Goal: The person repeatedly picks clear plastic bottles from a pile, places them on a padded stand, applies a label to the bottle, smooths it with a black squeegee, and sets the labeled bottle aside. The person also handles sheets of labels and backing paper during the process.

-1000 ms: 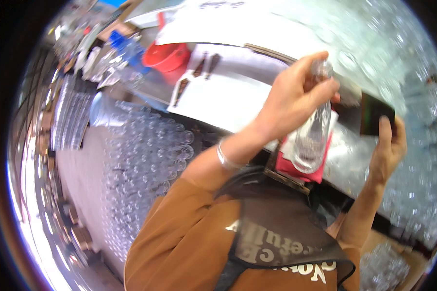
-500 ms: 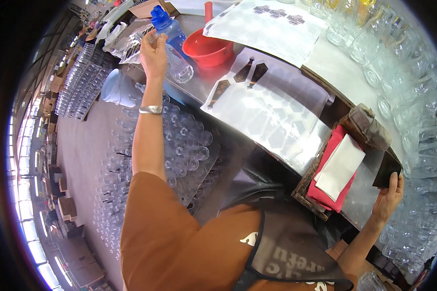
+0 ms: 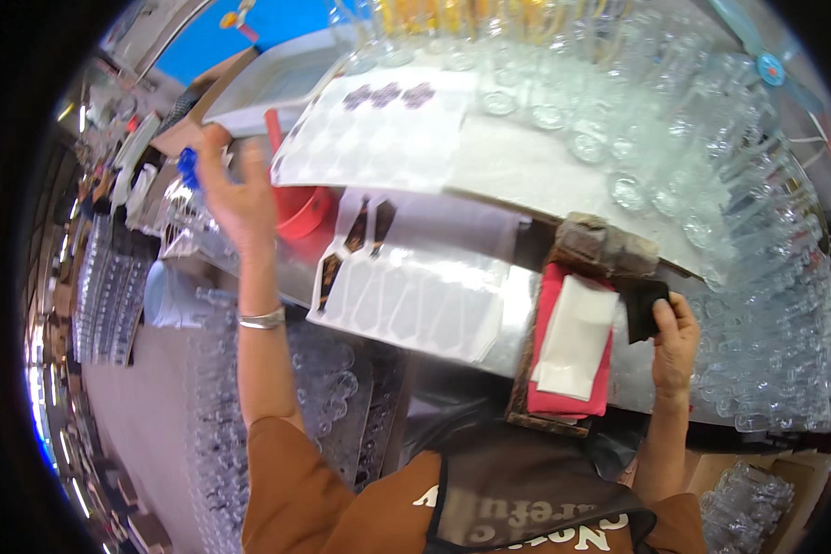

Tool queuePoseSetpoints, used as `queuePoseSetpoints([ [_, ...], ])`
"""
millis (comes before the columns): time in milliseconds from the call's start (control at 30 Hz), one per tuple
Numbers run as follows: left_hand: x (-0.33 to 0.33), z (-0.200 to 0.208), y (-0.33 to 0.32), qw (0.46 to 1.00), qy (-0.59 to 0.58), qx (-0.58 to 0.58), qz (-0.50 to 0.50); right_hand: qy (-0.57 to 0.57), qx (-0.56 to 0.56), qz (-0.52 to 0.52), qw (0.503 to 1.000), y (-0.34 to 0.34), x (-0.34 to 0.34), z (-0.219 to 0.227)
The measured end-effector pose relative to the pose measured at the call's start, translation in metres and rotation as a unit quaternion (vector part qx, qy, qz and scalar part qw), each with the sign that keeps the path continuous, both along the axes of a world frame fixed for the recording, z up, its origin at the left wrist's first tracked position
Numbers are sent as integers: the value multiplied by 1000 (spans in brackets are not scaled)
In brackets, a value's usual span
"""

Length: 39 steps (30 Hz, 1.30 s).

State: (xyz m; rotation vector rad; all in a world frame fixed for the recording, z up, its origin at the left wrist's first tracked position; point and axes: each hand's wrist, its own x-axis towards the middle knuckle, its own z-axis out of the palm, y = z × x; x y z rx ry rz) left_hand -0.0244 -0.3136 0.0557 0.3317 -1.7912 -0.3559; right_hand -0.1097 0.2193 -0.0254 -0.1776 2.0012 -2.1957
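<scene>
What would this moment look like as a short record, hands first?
Left hand: open, blurred, nothing seen in it
Around it in view: blue cap, red bowl
Right hand: gripping dark pad
Left of pad: white cloth on red cloth, in tray
Mid-picture: white sheet with dark decals
Right side: clear glassware

The metal worktop [image 3: 633,379] bears a blue-capped bottle [image 3: 188,168], a red bowl [image 3: 302,214], a white decal sheet [image 3: 411,295] and a wooden-edged tray [image 3: 547,426] of folded cloths [image 3: 577,332]; the raised shelf [image 3: 526,162] behind carries another decal sheet [image 3: 379,143] and clear glassware [image 3: 651,180].
</scene>
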Motion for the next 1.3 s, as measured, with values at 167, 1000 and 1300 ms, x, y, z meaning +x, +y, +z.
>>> queuePoseSetpoints([
  [167, -160, -17, 132, 962, -96, 106, -234, 35, 17, 13, 999, -13, 7, 11],
  [1000, -20, -47, 307, 633, -445, 453, -444, 153, 120, 92, 977, -12, 69, 45],
  [1300, 27, -45, 306, 685, -409, 382, -467, 5, 175, 160, 971, -8, 58, -3],
])
